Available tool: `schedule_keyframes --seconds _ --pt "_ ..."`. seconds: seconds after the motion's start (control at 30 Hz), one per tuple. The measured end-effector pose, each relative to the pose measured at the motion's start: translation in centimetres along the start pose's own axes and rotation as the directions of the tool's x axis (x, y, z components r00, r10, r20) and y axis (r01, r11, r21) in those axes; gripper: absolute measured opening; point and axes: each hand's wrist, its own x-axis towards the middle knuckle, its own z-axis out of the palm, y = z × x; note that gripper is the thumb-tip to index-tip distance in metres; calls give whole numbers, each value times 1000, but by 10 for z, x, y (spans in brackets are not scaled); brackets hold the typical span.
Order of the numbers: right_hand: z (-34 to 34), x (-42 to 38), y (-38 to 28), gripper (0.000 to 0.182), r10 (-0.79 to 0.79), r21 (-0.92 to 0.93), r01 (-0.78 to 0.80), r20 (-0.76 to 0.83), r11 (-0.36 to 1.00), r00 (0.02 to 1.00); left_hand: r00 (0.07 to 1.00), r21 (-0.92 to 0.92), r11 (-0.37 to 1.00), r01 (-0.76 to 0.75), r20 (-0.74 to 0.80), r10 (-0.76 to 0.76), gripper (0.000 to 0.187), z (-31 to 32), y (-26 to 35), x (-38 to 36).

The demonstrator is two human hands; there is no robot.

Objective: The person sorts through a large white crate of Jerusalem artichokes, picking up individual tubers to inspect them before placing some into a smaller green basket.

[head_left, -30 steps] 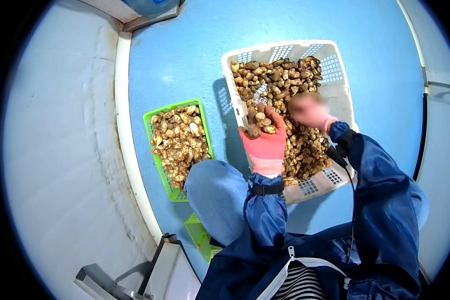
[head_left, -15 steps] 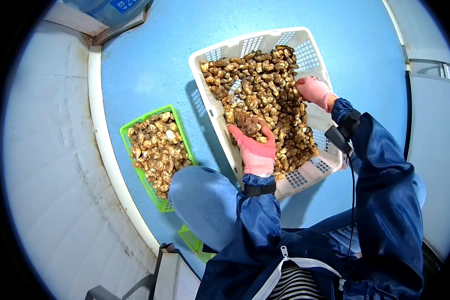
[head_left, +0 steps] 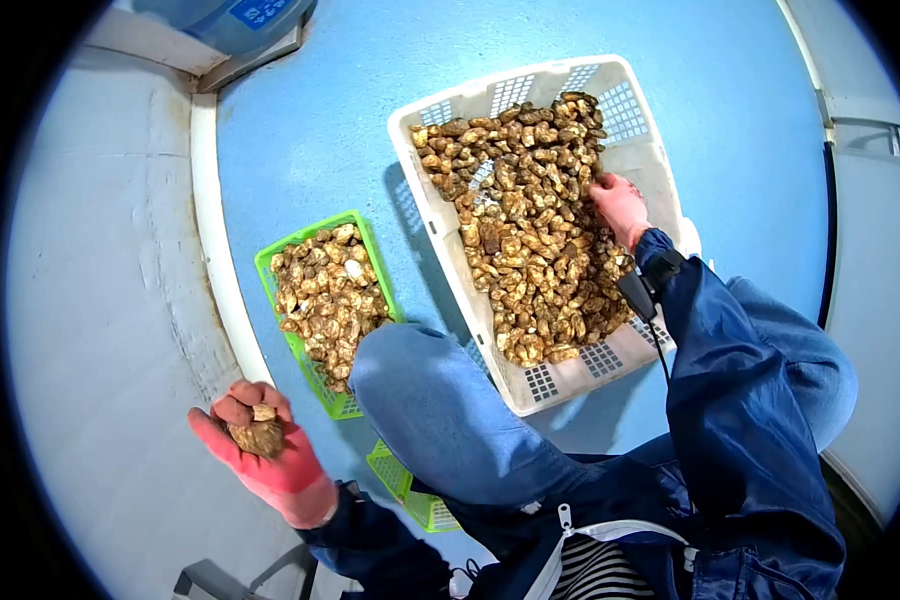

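My left hand (head_left: 260, 460), in a pink-red glove, is away from the baskets at the lower left, palm up. Its fingers curl round a knobbly brown-and-cream piece (head_left: 259, 437) that looks like a small tuber. My right hand (head_left: 620, 207), in a pink glove, reaches into the large white basket (head_left: 533, 397). Its curled fingertips touch the right side of the pile of similar pieces (head_left: 535, 235); what they grip, if anything, is hidden. To the left, a smaller green basket (head_left: 375, 270) holds more of these pieces, paler on the whole.
My bent knee (head_left: 410, 385) sits between the two baskets. Another green basket (head_left: 435, 512) is partly hidden under my leg. A white wall (head_left: 120, 280) runs along the left, and a blue water container (head_left: 215, 20) stands at the top left on the blue floor (head_left: 370, 60).
My left hand has left the white basket and swung far down to the left with a piece in it. My right hand has moved slightly lower, against the pile. The view has shifted slightly.
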Motion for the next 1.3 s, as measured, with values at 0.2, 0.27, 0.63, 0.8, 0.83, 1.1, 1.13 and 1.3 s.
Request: schedule_keyframes --seconds 0.2,0.27,0.63,0.8,0.83,1.1,1.13,1.3 --pt "-3 -9 -32 39 -34 -288 108 251 951 967 835 417 730 541 -168 -523 38 -175 -104 3" --pt "-14 -26 -48 33 -8 -433 174 359 885 933 860 441 738 510 -250 -444 40 -149 -106 -14" --pt "-18 -33 -64 28 -169 -604 281 236 745 957 971 2 988 156 183 -154 60 99 -101 -28" --pt "14 -30 -47 31 -443 -629 562 357 537 822 654 -354 565 745 222 -723 46 141 -223 -81" --pt "16 -28 -49 32 -462 -660 564 349 497 815 613 -334 539 773 176 -770 44 141 -239 -88" --pt "-17 -38 -55 22 -409 -278 508 346 815 844 674 -256 647 719 26 -738 45 130 -285 -89" --pt "-23 -41 -62 22 -408 -280 510 349 814 843 683 -267 658 704 3 -730 48 130 -286 -87" --pt "-19 -50 -112 30 -281 -212 521 647 827 709 704 -287 671 683 16 -710 48 128 -292 -74"
